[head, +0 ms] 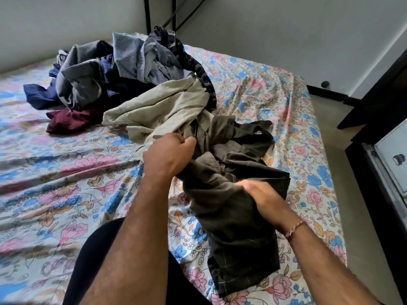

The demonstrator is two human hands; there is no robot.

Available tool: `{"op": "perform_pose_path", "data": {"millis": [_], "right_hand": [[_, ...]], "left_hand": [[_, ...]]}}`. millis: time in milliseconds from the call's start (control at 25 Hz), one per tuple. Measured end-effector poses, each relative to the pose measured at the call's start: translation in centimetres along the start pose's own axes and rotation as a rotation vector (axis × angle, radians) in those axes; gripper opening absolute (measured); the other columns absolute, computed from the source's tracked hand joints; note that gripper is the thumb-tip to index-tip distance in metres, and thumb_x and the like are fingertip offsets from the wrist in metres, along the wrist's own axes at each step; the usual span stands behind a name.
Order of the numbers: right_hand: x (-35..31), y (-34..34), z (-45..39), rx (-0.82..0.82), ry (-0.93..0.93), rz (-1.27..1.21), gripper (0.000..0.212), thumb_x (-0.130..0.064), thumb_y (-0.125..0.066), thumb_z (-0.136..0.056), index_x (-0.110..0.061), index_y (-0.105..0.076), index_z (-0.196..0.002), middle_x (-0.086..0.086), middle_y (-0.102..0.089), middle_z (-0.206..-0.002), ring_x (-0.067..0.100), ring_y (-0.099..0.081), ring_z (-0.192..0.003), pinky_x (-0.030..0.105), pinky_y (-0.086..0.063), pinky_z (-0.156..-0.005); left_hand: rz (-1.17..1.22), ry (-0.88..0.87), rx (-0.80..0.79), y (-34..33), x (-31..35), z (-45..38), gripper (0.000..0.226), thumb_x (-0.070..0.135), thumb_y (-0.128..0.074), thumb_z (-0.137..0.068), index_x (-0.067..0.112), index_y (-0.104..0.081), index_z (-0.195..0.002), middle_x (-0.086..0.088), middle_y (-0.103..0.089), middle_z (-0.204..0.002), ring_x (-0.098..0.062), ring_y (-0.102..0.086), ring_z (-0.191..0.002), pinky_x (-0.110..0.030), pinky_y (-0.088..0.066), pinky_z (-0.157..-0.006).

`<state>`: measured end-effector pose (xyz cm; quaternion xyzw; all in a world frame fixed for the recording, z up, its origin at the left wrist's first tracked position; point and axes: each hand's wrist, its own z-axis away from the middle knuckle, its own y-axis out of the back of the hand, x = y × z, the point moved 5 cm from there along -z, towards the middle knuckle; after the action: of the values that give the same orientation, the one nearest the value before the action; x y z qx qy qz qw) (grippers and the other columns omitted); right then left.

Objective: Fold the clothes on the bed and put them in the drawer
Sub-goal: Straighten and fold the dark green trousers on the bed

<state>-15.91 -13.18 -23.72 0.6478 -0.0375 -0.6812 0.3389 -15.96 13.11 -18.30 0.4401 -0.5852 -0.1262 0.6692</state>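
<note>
Floral sheets cover the bed (66,177), which fills most of the frame, with a pale wall behind and a dark cabinet (383,119) at the right edge. We see a heap of unfolded clothes (123,71) in the upper left, well apart from us, and a beige garment (158,111) trailing out of it toward the centre. Just below that lies the dark olive checked garment (237,194), crumpled and stretching down to the lower centre. Our left hand (167,157) has its grip clamped on a bunch of that cloth near its upper end; our right hand (262,194) pinches a fold at its middle. We judge it light, soft and limp, so it will sag wherever unsupported; taking it by a hem or waistband edge should let it hang straight. No drawer is in view.
</note>
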Motion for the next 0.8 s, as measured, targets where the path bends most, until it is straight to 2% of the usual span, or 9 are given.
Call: {"op": "perform_pose_path", "data": {"millis": [120,200,280,360,440,520,640,720,800], "right_hand": [[1.1,-0.5,-3.1,0.177,-0.149,-0.037,0.024,-0.020,-0.049,-0.105,-0.023,-0.070,-0.118,-0.001,-0.079,-0.088,0.010,-0.070,-0.072,0.030,-0.057,-0.077],[0.1,-1.0,-5.3,0.290,0.012,0.160,0.035,-0.011,-0.056,-0.097,-0.026,-0.066,-0.126,-0.007,-0.074,-0.099,0.012,-0.070,-0.084,0.034,-0.058,-0.084],[-1.5,-2.8,-7.1,0.228,0.241,0.446,0.063,-0.006,-0.060,-0.089,-0.033,-0.052,-0.145,-0.003,-0.064,-0.115,0.017,-0.061,-0.101,0.038,-0.052,-0.097],[-2.7,-5.9,-8.5,0.000,0.351,0.694,0.082,-0.007,-0.061,-0.085,-0.039,-0.034,-0.156,0.002,-0.059,-0.128,0.026,-0.055,-0.118,0.044,-0.048,-0.102],[-3.3,-7.9,-9.5,-0.137,0.410,0.769,0.070,-0.011,-0.061,-0.085,-0.037,-0.048,-0.148,0.002,-0.064,-0.130,0.028,-0.057,-0.122,0.047,-0.050,-0.099],[-4.1,-7.4,-9.8,0.019,0.481,0.561,0.037,-0.014,-0.066,-0.084,-0.028,-0.075,-0.117,0.001,-0.073,-0.109,0.025,-0.066,-0.106,0.044,-0.054,-0.092],[-5.0,-5.7,-8.7,0.295,0.511,0.233,0.018,-0.011,-0.071,-0.081,-0.022,-0.079,-0.093,-0.005,-0.072,-0.092,0.014,-0.067,-0.090,0.037,-0.056,-0.086],[-6.2,-4.7,-7.5,0.396,0.556,0.139,0.018,-0.019,-0.069,-0.077,-0.023,-0.073,-0.095,-0.008,-0.065,-0.095,0.010,-0.061,-0.092,0.034,-0.052,-0.087],[-7.0,-3.0,-6.8,0.546,0.545,0.210,0.037,-0.032,-0.065,-0.072,-0.023,-0.066,-0.108,-0.007,-0.058,-0.111,0.013,-0.054,-0.104,0.034,-0.047,-0.093]], "left_hand": [[0.380,-0.113,0.026,-0.3,1.5,0.3,0.018,0.031,-0.054,-0.082,0.023,-0.068,-0.075,0.002,-0.071,-0.068,-0.018,-0.073,-0.067,-0.035,-0.056,-0.065],[0.544,-0.147,-0.100,-1.6,2.0,0.6,0.017,0.019,-0.053,-0.083,0.020,-0.070,-0.080,-0.005,-0.074,-0.072,-0.017,-0.076,-0.064,-0.038,-0.059,-0.069],[0.428,-0.105,-0.170,-2.9,1.2,0.5,0.016,0.015,-0.054,-0.087,0.015,-0.069,-0.080,-0.008,-0.075,-0.071,-0.017,-0.076,-0.059,-0.039,-0.061,-0.071],[0.250,0.025,-0.221,-3.7,-0.7,0.3,0.020,0.019,-0.055,-0.091,0.011,-0.067,-0.077,-0.010,-0.074,-0.066,-0.022,-0.074,-0.053,-0.044,-0.065,-0.068],[-0.018,0.130,-0.337,-4.2,-2.6,0.0,0.030,0.029,-0.054,-0.092,0.008,-0.069,-0.076,-0.007,-0.073,-0.061,-0.023,-0.073,-0.051,-0.044,-0.065,-0.069],[-0.190,0.201,-0.448,-4.6,-4.1,-0.2,0.041,0.044,-0.055,-0.092,0.009,-0.072,-0.079,-0.003,-0.074,-0.061,-0.022,-0.073,-0.053,-0.042,-0.065,-0.076],[0.173,0.202,-0.540,-6.0,-3.5,0.2,0.038,0.042,-0.053,-0.101,0.008,-0.068,-0.097,-0.008,-0.071,-0.074,-0.025,-0.066,-0.057,-0.038,-0.058,-0.065],[0.586,0.094,-0.553,-6.0,-0.8,1.1,0.021,0.024,-0.056,-0.098,0.010,-0.071,-0.103,-0.010,-0.064,-0.080,-0.022,-0.060,-0.067,-0.032,-0.050,-0.062],[0.789,-0.044,-0.499,-5.2,1.4,1.9,0.019,0.018,-0.068,-0.091,0.012,-0.076,-0.107,-0.009,-0.070,-0.086,-0.019,-0.064,-0.078,-0.031,-0.052,-0.072]]}}
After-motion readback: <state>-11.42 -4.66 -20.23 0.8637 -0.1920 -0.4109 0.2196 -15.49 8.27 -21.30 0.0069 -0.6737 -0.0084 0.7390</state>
